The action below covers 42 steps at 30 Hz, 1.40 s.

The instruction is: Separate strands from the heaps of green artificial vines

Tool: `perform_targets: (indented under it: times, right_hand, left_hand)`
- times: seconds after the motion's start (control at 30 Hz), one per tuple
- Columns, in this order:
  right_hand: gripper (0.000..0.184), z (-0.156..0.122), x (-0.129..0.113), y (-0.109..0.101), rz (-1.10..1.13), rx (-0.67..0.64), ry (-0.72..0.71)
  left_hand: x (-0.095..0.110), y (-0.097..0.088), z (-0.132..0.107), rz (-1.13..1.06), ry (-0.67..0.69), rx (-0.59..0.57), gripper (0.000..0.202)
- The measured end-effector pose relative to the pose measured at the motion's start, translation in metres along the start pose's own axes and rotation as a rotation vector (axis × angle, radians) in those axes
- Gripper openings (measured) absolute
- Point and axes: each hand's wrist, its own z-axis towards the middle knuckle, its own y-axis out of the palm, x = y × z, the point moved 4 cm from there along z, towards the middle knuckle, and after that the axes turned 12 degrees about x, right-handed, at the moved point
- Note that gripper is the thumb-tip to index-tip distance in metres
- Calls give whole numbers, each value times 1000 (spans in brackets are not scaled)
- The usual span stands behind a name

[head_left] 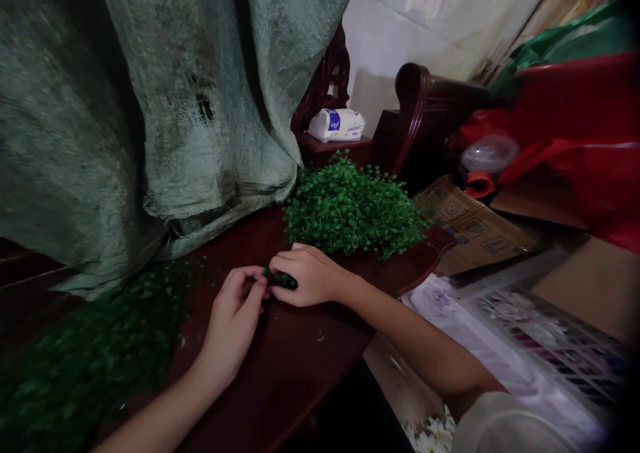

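Over the dark red wooden table (300, 343) my two hands come together. My right hand (310, 276) is closed around a small dark green piece (285, 280), perhaps a bundle of stems; its exact kind is unclear. The thumb and fingers of my left hand (239, 310) pinch at the left end of that piece, almost touching my right fingertips. Just beyond my right hand lies a bushy heap of green leafy sprigs (353, 206). To the left of my left hand spreads another darker, blurred heap of green sprigs (115, 346).
A large grey-green woven sack (210, 146) hangs over the table's far left. Behind the sprigs are a tissue pack (337, 125) and a carved wooden armrest (413, 113). At right stand a cardboard box (473, 230), red bags (585, 120) and a plastic crate (540, 336).
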Motion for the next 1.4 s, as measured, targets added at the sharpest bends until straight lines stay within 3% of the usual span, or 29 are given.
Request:
perform_targets:
  times: [0.27,0.43,0.53,0.83,1.07,1.27,1.4]
  right_hand:
    - [10,0,-2,-6,31,-76,10]
    - [22,1,2,-6,36,-84,63]
    - [15,0,1,-5,40,-97,82]
    - [16,-2,1,-11,76,-192,-8]
    - [25,-2,1,-6,8,-103,51]
    - [22,-2,3,-5,28,-68,32]
    - [16,-2,6,-6,76,-23,51]
  left_hand:
    - [-1,-2,1,47,39,12,25]
    - [-3,-1,1,55,43,-14,22]
    - [-3,-2,1,62,20,-4,25]
    - [-2,1,3,117,120,-41,23]
    - [1,2,1,129,160,-43,14]
    - [8,3,-3,205,257,-100,13]
    - [6,4,-2,211,230,-99,14]
